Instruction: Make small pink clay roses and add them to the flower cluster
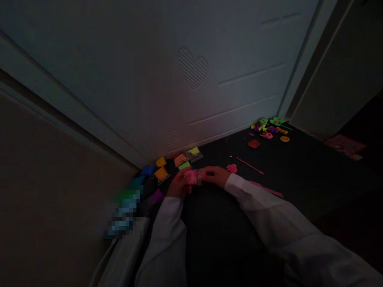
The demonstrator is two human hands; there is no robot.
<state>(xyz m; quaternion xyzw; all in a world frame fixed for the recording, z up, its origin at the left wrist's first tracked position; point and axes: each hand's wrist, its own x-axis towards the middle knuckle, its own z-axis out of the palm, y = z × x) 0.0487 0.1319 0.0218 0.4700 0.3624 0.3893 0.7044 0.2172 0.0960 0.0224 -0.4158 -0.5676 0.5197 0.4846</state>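
Between my two hands is a small clear packet of pink modelling clay (191,177). My left hand (178,185) grips its left end, fingers wrapped round it. The fingers of my right hand (218,175) pinch the clear right end of the packet. Just beyond my hands lie packets of green clay (184,166), orange-pink clay (180,159) and yellow clay (194,151). To the right of my right hand sit a bumpy pink clay piece (231,169) and a thin pink stick tool (250,166). A pink strip (267,189) lies partly behind my right sleeve.
More packets, orange (161,173), blue (147,171) and purple (156,197), lie at the left by the wall. Small colourful clay figures (269,127), a red piece (254,144) and a yellow disc (285,139) stand far right on the black surface (317,171). A white panel (143,79) rises behind.
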